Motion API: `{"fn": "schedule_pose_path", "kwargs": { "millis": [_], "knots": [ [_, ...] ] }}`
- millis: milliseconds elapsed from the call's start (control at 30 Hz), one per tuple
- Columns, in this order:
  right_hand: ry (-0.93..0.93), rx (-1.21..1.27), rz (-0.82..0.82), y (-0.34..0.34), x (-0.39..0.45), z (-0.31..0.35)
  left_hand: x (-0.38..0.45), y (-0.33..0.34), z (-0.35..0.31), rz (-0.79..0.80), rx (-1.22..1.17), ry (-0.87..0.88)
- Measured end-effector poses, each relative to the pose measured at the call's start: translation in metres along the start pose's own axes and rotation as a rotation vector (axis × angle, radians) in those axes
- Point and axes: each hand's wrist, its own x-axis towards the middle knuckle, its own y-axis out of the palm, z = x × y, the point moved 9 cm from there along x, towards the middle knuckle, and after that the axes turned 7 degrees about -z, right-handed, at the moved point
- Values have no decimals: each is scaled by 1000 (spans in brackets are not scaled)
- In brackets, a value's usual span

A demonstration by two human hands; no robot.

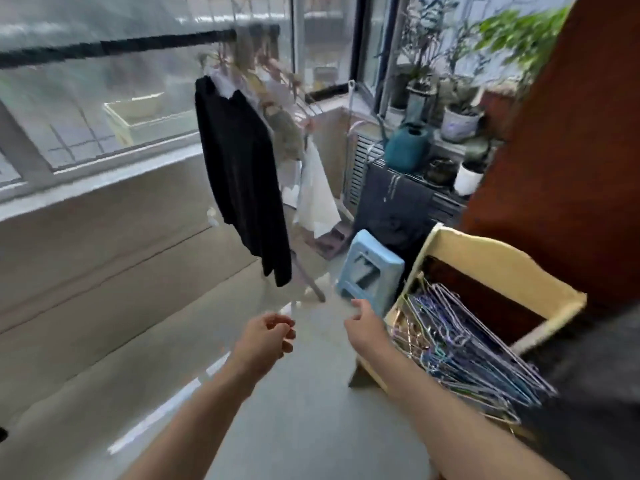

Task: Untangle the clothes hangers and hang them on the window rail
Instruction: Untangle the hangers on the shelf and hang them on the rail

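A tangled heap of thin wire hangers (460, 344), blue, purple and silver, lies on the seat of a pale wooden chair (498, 258) at the lower right. A dark window rail (114, 48) runs across the upper left, and a black garment (242, 178) and lighter clothes hang at its right end. My left hand (266, 336) is out in front over the floor, fingers loosely curled with nothing visible in them. My right hand (363, 323) sits just left of the hanger heap, fingers curled and holding nothing. The frame is blurred by motion.
A light blue plastic stool (367, 268) stands beyond the chair. Behind it a dark cabinet (398, 202) carries a teal watering can (407, 145) and potted plants (460, 123). A brown wall (571, 150) closes the right side. A low grey wall runs under the window.
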Motion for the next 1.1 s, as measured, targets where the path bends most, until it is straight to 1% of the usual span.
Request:
{"fn": "schedule_pose_path", "kwargs": {
  "millis": [33,67,133,200,267,333,400,500,567,767,900,967,1100],
  "knots": [
    [-4,14,-11,-4,3,-3,3,-1,1,-7,12,-3],
    [53,3,-32,-58,8,-54,-11,64,4,54,0,-25],
    [103,-19,-65,-107,15,-100,-23,115,14,73,-30,-64],
    [225,-52,-114,-176,15,-177,-48,196,26,154,-31,-116],
    [307,-77,-182,-228,9,-234,-71,246,39,197,-11,-184],
    [336,-120,-184,-264,7,-274,-86,280,49,221,-17,-240],
    [344,-136,-180,-288,14,-299,-87,301,56,208,11,-279],
    [371,-147,-197,-312,26,-336,-80,327,65,191,69,-319],
    [372,-181,-175,-320,31,-353,-75,342,68,185,84,-339],
    [399,-342,-63,-344,72,-409,-45,397,74,197,66,-405],
    [486,-501,75,-371,92,-438,-29,431,66,229,56,-457],
    [512,-524,84,-383,108,-447,-18,448,55,260,71,-460],
    [510,-617,159,-381,131,-459,-1,468,46,241,111,-481]
  ]
}}
